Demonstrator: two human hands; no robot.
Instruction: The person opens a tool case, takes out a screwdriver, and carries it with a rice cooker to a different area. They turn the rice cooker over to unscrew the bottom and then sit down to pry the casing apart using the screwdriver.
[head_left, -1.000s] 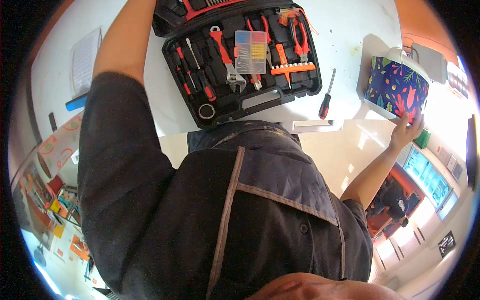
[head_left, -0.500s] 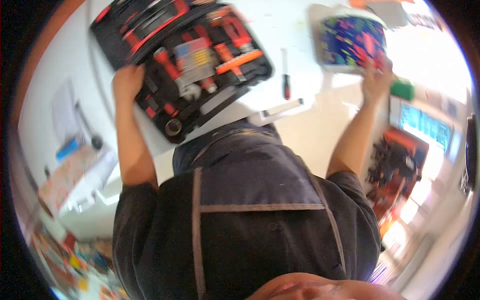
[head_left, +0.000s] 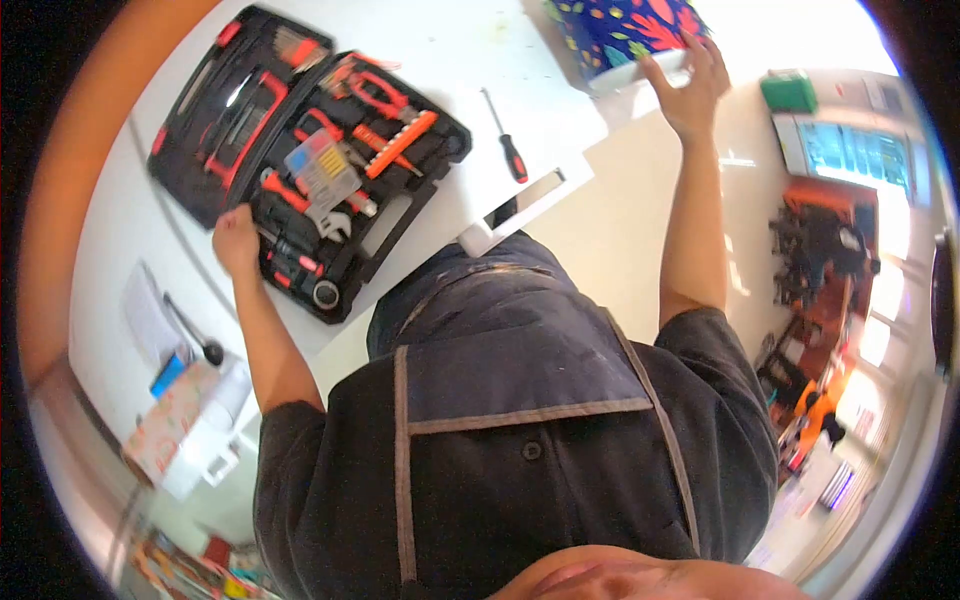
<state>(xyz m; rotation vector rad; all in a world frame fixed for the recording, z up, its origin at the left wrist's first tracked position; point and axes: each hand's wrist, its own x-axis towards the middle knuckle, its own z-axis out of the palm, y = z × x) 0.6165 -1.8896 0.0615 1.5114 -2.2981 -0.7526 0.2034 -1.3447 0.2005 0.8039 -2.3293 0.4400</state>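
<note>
My left hand [head_left: 236,240] is curled at the near-left edge of an opened black tool case [head_left: 375,262], close to its hinge. In the case lie an adjustable wrench [head_left: 332,224], red-handled pliers [head_left: 383,98], an orange strip of bits or sockets [head_left: 400,145] and a clear box of small parts [head_left: 322,170]. My right hand [head_left: 690,100] has its fingers spread at the near side of a blue leaf-patterned container [head_left: 625,35] with a white lower edge; the top frame edge cuts it off. Between them a red-and-black screwdriver [head_left: 512,150] lies on the white table [head_left: 450,55].
A white piece with a dark slot [head_left: 530,210] sits at the table's near edge. Papers, a blue item [head_left: 172,374] and a dark stick-like object with a round end [head_left: 195,330] are at left. A green object [head_left: 790,92] and a lit display case [head_left: 850,150] stand at right.
The view has shifted. Relative to the screwdriver, the patterned container sits farther away, and my right hand has gone from its side to its near edge, fingers spread. My left hand stays at the case.
</note>
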